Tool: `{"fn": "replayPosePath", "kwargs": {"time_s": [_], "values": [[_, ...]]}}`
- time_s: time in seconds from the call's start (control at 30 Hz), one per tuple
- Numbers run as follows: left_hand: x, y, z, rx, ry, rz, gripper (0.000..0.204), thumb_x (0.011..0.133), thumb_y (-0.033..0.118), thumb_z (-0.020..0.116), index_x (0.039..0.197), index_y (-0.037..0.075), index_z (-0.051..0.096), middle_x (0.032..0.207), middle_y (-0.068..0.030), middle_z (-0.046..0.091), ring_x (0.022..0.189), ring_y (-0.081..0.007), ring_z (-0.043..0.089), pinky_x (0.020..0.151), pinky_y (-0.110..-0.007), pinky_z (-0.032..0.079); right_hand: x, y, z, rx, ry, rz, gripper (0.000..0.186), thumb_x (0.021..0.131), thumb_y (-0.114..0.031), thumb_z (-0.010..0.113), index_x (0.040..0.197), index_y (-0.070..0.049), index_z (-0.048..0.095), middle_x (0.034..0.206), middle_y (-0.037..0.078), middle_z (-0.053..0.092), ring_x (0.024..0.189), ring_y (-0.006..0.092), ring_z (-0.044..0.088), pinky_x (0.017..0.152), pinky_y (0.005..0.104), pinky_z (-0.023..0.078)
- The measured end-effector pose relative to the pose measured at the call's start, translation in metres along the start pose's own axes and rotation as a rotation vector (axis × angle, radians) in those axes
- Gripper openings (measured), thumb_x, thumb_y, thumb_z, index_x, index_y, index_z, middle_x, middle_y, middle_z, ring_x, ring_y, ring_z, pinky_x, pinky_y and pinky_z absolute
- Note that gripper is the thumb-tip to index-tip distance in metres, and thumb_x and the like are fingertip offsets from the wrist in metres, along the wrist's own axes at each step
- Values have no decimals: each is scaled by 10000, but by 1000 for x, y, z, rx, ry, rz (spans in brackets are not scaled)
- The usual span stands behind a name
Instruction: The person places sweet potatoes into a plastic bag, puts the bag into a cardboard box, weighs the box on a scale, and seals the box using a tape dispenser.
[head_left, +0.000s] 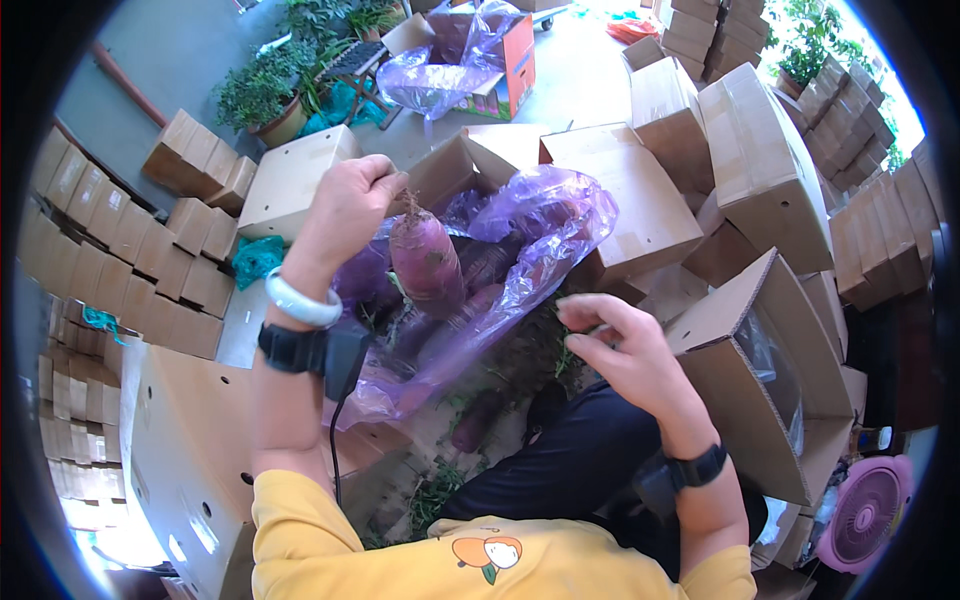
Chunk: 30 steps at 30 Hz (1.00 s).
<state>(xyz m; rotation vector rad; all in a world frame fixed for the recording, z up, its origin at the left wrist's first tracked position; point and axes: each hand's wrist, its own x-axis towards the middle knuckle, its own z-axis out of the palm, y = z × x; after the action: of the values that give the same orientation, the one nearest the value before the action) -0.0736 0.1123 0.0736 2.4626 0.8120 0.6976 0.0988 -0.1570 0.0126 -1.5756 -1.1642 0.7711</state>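
Observation:
My left hand (357, 195) is closed in a pinch on the thin, hairy root end of a large purple-red radish (428, 262). The radish hangs with its thick body down, over a cardboard box lined with purple plastic film (555, 215). Several more dark purple-red radishes lie inside the film, partly hidden by it. To the right of the liner, my right hand (625, 345) is held with curved fingers, thumb and forefinger apart. Green leafy bits (562, 350) show just by its fingertips; I see nothing gripped between them.
Green trimmings (435, 492) and one dark radish (478, 420) lie on the floor by my legs. Cardboard boxes (625, 200) crowd the right, with an opened one (765, 375) close by. Another carton (190, 450) stands left. A pink fan (865, 513) is at lower right.

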Motion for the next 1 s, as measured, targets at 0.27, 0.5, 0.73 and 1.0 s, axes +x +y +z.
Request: {"fn": "replayPosePath", "kwargs": {"time_s": [0.27,0.5,0.73,1.0], "values": [[-7,99,-83,-460,63,167,192,891,166,607,783,8,620,690,28,545,624,-53,467,580,-216,385,48,-8,35,261,-236,-60,895,701,-227,796,1434,-82,302,1404,108,411,1306,221,383,1038,387,345],[30,164,-49,-507,-132,227,224,929,228,569,933,22,658,798,18,604,645,-46,493,593,-206,415,37,-26,55,614,-58,-213,931,621,-114,823,1387,-6,305,1283,98,489,1200,206,467,1028,341,358],[19,143,55,-294,361,483,309,904,162,574,1169,4,580,919,-53,609,717,-106,551,663,-253,464,9,13,28,1015,123,-33,690,678,2,703,1304,-22,413,1197,100,562,1107,221,549,986,355,411],[-125,109,169,-701,-40,26,502,849,98,619,1310,5,442,1112,-87,550,921,-135,539,800,-275,453,0,34,0,983,445,-118,609,690,11,689,1249,-30,452,1120,77,574,1025,215,565,933,352,441]]}}
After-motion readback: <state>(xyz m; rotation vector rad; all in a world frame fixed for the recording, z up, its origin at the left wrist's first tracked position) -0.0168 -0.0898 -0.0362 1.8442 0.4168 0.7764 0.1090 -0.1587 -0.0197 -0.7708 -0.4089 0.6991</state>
